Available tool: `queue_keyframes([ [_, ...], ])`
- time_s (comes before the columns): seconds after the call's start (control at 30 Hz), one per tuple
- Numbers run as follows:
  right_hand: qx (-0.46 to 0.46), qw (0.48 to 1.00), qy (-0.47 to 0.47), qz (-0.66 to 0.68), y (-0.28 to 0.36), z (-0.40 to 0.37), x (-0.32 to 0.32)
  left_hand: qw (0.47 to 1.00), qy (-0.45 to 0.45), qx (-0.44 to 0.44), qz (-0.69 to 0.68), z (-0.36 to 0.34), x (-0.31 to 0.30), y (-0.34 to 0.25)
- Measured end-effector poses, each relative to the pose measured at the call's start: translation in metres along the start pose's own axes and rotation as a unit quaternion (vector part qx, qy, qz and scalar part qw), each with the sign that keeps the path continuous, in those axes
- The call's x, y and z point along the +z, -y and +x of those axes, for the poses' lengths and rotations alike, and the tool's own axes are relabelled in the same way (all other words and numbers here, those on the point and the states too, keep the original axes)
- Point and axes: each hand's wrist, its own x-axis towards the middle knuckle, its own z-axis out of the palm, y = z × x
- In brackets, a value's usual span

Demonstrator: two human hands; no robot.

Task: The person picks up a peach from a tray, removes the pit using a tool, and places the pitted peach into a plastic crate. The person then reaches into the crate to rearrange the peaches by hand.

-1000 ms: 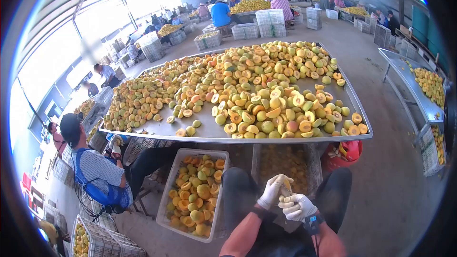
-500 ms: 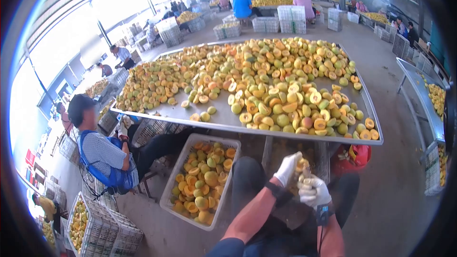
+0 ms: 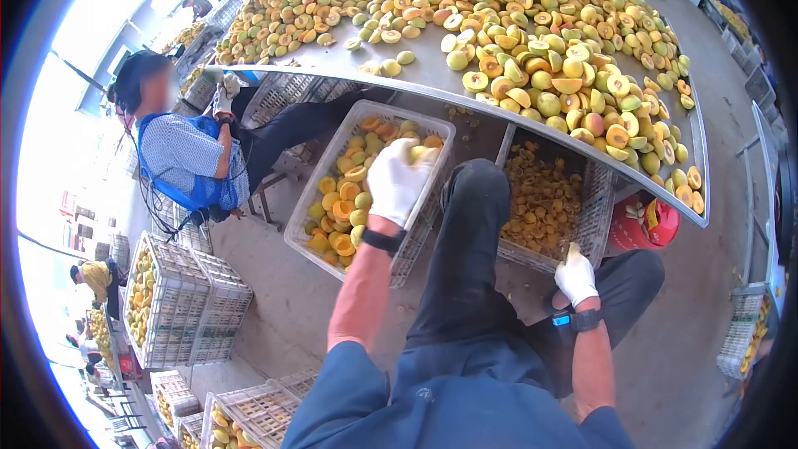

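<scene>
My left hand point(image 3: 397, 183), in a white glove, reaches over a white plastic crate point(image 3: 301, 229) of peach halves point(image 3: 339, 214). Its fingers are smeared by motion, with a blurred yellow fruit at their tips. Above my bent right leg is my gloved right hand point(image 3: 577, 276), its fingers closed around something small and brownish that I cannot make out. That hand is at the near corner of a second crate point(image 3: 600, 214), which holds small brown-yellow scraps point(image 3: 542, 201). Part of this crate lies beneath the metal table point(image 3: 432, 75).
More halved peaches point(image 3: 573, 58) are heaped on the table. A red bucket point(image 3: 640, 223) stands right of the scrap crate. To the left sits a person point(image 3: 187, 150) in a blue vest. Stacked crates point(image 3: 179, 303) of fruit stand at lower left; my knee point(image 3: 474, 191) rises between the two nearer crates.
My hands were together over the scrap crate with fruit between them. The left has moved left over the peach crate, the right a little down and right. The view has tilted down.
</scene>
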Motion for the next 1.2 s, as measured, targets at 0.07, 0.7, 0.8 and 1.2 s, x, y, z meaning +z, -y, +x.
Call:
queue_keyframes([
  [0.07,-0.030,0.998,0.048,-0.025,0.006,-0.001,-0.002,0.997,0.006,-0.044,0.068,0.014,-0.005,0.042],
  [0.7,0.035,0.979,0.188,-0.066,-0.001,0.008,0.031,0.964,0.247,-0.087,0.054,0.186,0.172,-0.005],
  [0.8,0.036,0.980,0.183,-0.070,-0.003,0.009,0.035,0.944,0.307,-0.076,0.092,0.190,0.177,-0.013],
  [1.2,0.017,0.988,0.154,-0.020,0.001,0.012,0.037,0.928,0.079,-0.115,-0.345,0.179,0.182,0.013],
])
